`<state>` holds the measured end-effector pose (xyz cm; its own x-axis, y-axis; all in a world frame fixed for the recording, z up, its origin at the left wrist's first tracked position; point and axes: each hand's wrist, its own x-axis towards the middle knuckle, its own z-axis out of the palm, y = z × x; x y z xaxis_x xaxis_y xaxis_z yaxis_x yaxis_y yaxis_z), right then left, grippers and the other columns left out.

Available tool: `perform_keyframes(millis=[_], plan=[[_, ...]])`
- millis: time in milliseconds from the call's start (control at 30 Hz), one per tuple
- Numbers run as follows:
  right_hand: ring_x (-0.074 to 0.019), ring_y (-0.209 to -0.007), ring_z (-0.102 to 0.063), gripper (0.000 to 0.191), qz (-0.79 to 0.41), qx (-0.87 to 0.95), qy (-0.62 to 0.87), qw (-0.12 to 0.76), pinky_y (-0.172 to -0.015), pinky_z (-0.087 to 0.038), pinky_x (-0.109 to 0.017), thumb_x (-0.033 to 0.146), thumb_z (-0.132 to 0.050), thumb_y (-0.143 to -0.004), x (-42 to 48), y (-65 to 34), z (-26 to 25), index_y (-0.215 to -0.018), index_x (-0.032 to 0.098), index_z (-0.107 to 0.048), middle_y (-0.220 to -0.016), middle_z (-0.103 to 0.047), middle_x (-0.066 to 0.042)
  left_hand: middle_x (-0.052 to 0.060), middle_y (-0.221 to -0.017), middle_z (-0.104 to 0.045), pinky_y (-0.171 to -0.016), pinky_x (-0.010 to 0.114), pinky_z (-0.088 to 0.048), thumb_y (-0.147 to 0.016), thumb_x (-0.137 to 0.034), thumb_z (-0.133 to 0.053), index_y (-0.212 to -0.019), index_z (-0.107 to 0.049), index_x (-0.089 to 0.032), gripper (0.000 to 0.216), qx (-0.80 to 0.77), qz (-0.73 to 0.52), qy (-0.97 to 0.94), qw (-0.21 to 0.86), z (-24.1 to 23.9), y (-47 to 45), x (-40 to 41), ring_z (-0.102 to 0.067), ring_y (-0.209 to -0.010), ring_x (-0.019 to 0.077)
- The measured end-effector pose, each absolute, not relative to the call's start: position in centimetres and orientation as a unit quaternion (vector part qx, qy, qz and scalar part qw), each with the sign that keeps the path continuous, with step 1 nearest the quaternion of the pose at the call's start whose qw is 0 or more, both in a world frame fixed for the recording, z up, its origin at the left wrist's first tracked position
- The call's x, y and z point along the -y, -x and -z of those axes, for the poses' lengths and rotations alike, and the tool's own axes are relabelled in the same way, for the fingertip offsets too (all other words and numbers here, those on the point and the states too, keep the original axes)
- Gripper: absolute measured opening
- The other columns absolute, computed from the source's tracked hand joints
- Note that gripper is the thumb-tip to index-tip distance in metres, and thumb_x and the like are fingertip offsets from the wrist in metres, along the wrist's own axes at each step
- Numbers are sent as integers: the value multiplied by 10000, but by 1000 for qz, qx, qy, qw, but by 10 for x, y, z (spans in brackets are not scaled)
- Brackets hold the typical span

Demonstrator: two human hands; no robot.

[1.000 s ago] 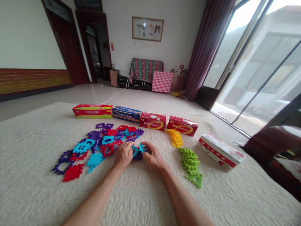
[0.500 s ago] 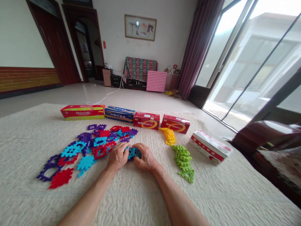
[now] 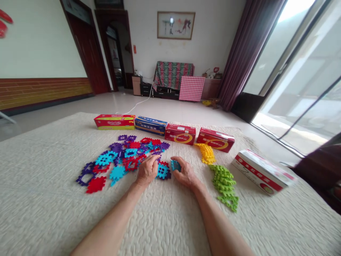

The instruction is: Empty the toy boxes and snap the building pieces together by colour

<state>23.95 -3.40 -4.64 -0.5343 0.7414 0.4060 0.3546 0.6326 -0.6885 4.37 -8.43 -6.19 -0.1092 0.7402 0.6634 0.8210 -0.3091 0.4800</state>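
My right hand is closed on a blue interlocking plastic tile, pinched between thumb and fingers. My left hand is curled with its fingertips at a purple interlocking tile, which it appears to grip; the fingers partly cover it. Between both hands lies a small stack, with a light-blue window-shaped tile on top and red and purple edges showing beneath. Left of my left hand spreads a loose pile of red, purple and blue tiles, among them a solid red tile and a solid blue tile.
Yellow tiles and green tiles lie in overlapping rows on the right. Behind stand a red-and-green box, a blue box and two red boxes. A white-and-red box stands far right on the quilted cover.
My hands have drawn apart from the spot where they met, uncovering the small stack. The right hand now holds a blue tile clear of it. The whole view has shifted, moving the scene rightward.
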Motion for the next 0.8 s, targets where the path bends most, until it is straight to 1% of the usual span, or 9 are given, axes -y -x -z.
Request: perform_keyframes(millis=[133,233,400,567,667,800], plan=[[-232,-1028,-578,570,-260,855,303,332,-921,-451,-378,107,-490,-593,36,-236,45,-1155,163,-560,-1127,-624,-98,82,-1020,-697,-933,388,-494,-848,-139,-464,-1009,-659,-156,253,592,397,699,54,60,-47,85,-619,-1006,227],[-246,-1058,-569,569,-257,864,292,320,-953,-432,-401,112,-493,-590,36,-235,45,-1152,154,-562,-1140,-622,-107,76,-1013,-687,-934,382,-488,-840,-114,-465,-1014,-654,-161,262,592,381,708,60,59,-47,86,-605,-1001,217],[-236,-1042,-568,565,-260,858,303,323,-921,-448,-384,102,-484,-595,33,-241,46,-1152,165,-553,-1139,-611,-98,75,-1006,-680,-939,391,-477,-826,-94,-458,-995,-660,-165,273,602,382,696,85,63,-44,84,-595,-998,218],[-230,-982,-574,518,-215,877,299,308,-903,-448,-386,85,-494,-596,32,-244,47,-1102,164,-574,-1066,-628,-95,69,-1013,-695,-952,412,-458,-824,-80,-433,-974,-671,-171,295,612,403,672,106,62,-43,84,-596,-1024,230],[-221,-971,-574,479,-193,877,304,317,-898,-453,-373,76,-486,-619,30,-243,50,-1081,170,-575,-1049,-634,-90,71,-1021,-696,-954,385,-457,-846,-126,-450,-992,-665,-169,263,582,428,687,79,56,-48,88,-605,-1015,212],[-235,-1042,-556,415,-142,857,350,352,-940,-440,-394,87,-484,-678,24,-246,56,-1074,175,-571,-1110,-620,-113,63,-1051,-690,-943,368,-458,-853,-274,-533,-1001,-668,-198,215,534,405,742,19,49,-54,94,-610,-1022,209]])
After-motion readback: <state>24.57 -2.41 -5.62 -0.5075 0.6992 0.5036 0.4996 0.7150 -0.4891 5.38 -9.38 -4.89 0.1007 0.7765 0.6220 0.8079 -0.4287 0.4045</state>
